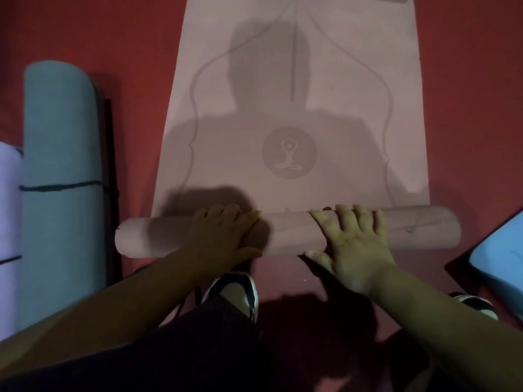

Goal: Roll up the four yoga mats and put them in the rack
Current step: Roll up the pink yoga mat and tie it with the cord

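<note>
A pink yoga mat (294,80) lies flat on the red floor and stretches away from me, with a round meditation emblem printed near its middle. Its near end is wound into a thin roll (285,234) that lies crosswise in front of my knees. My left hand (226,233) presses on the roll left of centre, fingers curled over its top. My right hand (353,239) lies on the roll right of centre with fingers spread and thumb at the near side. A rolled teal mat (62,171) tied with a dark cord lies at the left.
A pale lilac rolled mat (8,222) sits at the far left edge beside the teal one. A light blue mat (498,261) shows at the right edge. A dark bar (111,179) runs along the teal roll. My shoes (237,292) are just behind the roll.
</note>
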The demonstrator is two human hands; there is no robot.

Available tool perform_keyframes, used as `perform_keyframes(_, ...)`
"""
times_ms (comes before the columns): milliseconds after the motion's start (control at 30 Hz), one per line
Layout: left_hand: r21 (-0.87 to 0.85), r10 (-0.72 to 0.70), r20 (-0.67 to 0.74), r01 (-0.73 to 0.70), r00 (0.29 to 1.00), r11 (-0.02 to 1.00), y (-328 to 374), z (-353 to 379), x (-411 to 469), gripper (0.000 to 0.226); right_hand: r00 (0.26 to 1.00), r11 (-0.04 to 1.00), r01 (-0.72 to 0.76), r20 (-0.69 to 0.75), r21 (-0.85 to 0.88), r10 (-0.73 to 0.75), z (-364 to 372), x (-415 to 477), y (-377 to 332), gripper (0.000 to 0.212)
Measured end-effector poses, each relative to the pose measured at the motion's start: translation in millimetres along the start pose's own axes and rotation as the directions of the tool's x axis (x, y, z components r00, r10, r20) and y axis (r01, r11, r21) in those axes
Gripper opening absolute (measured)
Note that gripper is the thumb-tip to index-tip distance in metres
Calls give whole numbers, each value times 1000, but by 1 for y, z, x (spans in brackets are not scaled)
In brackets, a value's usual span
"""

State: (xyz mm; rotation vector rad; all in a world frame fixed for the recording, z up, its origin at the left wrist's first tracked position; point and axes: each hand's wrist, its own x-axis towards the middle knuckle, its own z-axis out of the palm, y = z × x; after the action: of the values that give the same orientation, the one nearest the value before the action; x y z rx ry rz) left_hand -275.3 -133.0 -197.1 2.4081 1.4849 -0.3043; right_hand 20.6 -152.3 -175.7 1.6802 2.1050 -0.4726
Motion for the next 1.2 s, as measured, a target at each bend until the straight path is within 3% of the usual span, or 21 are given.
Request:
perform_keyframes(100, 1, -9, -10, 9, 1000, 1000, 0, -1, 3, 80, 1000, 1000, 15, 18, -25, -15, -6, 12, 4, 89)
perform_keyframes(267, 15, 2, -170, 0, 985, 1000, 10, 4, -3, 77, 998, 999, 35, 46, -9, -35, -16, 25, 9, 92)
perform_keyframes(633, 26, 26, -80, -24, 996, 999, -6, -6, 13, 79, 1000, 1000, 2, 2, 3, -2, -16, 16, 5, 88)
perform_keyframes(900, 29, -66, -205, 73, 977, 997, 12, 2, 2, 80, 999, 1000, 24, 38, 5, -24, -26, 33, 10, 91)
perform_keyframes(1033, 27, -49, -167, 54, 985, 998, 5, -3, 7, 77, 999, 1000, 15, 44, 13, -16, -30, 34, 11, 93)
perform_keyframes(1200, 39, -15, -134, 20, 991, 999, -4, -6, 15, 75, 997, 999, 26, -65, -24, -28, -13, 23, 3, 88)
